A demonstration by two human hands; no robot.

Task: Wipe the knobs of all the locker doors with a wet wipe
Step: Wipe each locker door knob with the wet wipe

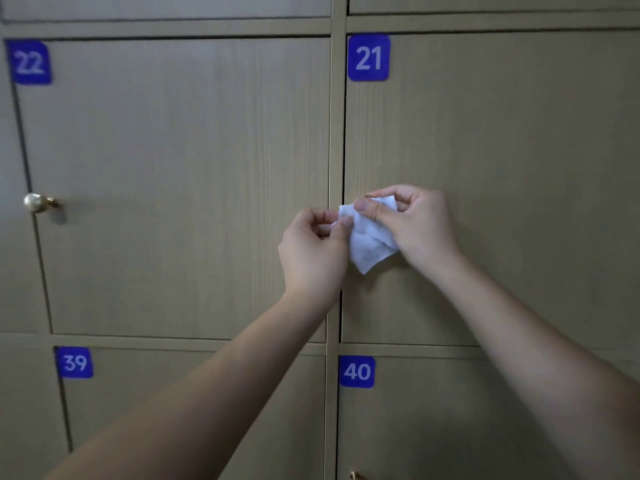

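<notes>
Locker doors (173, 168) with a matt, beige wood-grain finish. A round knob (35, 202) of shiny, polished brass-coloured metal on door 22. Number labels (368, 57) in smooth blue plastic with a slight sheen. A white wet wipe (370, 242) of soft, crumpled, cloth-like material.

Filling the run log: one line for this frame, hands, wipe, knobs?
left hand: pinches wet wipe | right hand: pinches wipe | before door 21 | door 22 knob: untouched
</notes>
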